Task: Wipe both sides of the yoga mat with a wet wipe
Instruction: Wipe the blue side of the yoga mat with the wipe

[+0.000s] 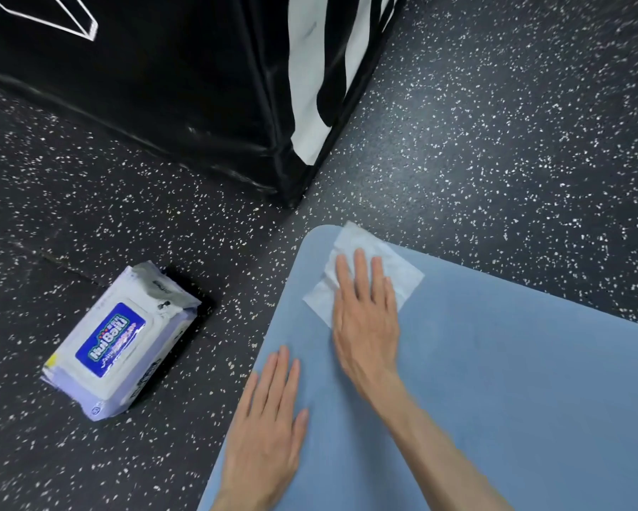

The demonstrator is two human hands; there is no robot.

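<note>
Your right hand lies flat with its fingers straight and close together, palm down on a white wet wipe, pressing it onto the blue yoga mat. The fingertips point toward twelve o'clock, and the wipe spreads out from under them toward ten and two o'clock, unfolded but a little creased. The wipe sits just inside the mat's rounded corner, and its far tip appears to reach the mat's edge or slightly past it; you cannot tell which from this view. The hand's outline is slightly blurred.

At seven o'clock from that hand, your left hand rests flat on the mat as well, fingers straight and slightly spread, holding nothing. It lies close to the mat's left edge, apart from the wipe.

The mat lies flat on a dark speckled floor, filling the lower right of the view, its rounded corner toward twelve o'clock from your hands.

At nine o'clock from your left hand, well clear of the mat, a pack of wet wipes lies on the floor, its white lid with a blue label facing up. At eleven o'clock, beyond the mat's corner, a large black padded block with white markings stands on the floor.
</note>
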